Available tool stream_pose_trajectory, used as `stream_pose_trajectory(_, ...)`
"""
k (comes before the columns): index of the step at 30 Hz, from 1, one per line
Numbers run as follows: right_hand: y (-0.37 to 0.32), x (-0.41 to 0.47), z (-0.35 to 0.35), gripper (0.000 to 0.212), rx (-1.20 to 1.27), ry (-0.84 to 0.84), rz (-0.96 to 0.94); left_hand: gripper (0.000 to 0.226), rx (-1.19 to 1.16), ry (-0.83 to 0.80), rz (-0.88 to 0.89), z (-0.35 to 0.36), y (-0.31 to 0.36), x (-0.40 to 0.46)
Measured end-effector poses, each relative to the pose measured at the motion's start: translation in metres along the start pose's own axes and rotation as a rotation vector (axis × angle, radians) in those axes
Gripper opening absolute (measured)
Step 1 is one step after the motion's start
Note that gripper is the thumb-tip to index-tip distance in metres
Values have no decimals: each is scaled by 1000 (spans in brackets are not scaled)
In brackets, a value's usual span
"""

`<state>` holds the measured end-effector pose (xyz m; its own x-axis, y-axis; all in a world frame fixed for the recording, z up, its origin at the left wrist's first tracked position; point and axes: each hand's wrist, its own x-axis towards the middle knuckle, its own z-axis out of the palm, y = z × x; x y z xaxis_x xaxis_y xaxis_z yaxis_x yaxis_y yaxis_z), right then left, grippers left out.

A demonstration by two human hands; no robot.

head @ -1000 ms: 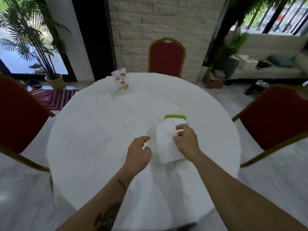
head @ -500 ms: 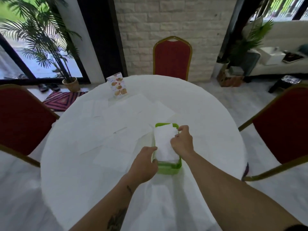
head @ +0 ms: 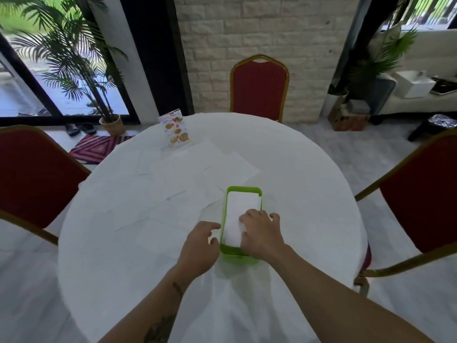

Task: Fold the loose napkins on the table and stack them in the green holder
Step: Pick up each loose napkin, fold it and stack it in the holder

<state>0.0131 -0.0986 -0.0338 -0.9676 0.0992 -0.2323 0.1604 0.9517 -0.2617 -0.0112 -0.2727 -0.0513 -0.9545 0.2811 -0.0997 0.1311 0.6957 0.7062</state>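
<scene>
The green holder (head: 223,219) stands on the round white table (head: 309,206), a little right of centre near me. A folded white napkin (head: 241,206) lies flat inside it. My right hand (head: 261,232) lies palm down on the near end of that napkin and presses it into the holder. My left hand (head: 200,246) rests just left of the holder, fingers loosely bent, the fingertips close to its left wall; it holds nothing. Several loose white napkins (head: 188,174) lie spread flat across the table's middle and left.
A small menu card (head: 175,131) stands at the table's far left edge. Red chairs with gold frames stand at the far side (head: 259,87), the left (head: 32,177) and the right (head: 418,194). A potted palm (head: 108,120) and a striped rug (head: 96,149) are beyond the table.
My right hand has lowered the folded napkin fully into the green holder and now lies flat on it. My left hand has stayed beside the holder's left wall.
</scene>
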Motion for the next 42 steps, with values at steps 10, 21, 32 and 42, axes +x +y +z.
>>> stream_pose_trajectory(10, -82, -5, -6, 46, 208, 129, -162, 69, 408, -201, -178, -45, -87, 6)
stream_pose_trajectory(21, -133, -39, 73, 51, 289, -176, 22, 72, 589, -451, 56, -60, -137, -49)
stream_pose_trajectory(32, -134, -67, 112, 51, 457, -18, 401, 58, 477, -547, 239, -78, -158, -106)
stream_pose_trajectory(42, -158, -78, 118, 23, 1035, 124, 584, 39, 99, -330, 138, -82, -174, -116)
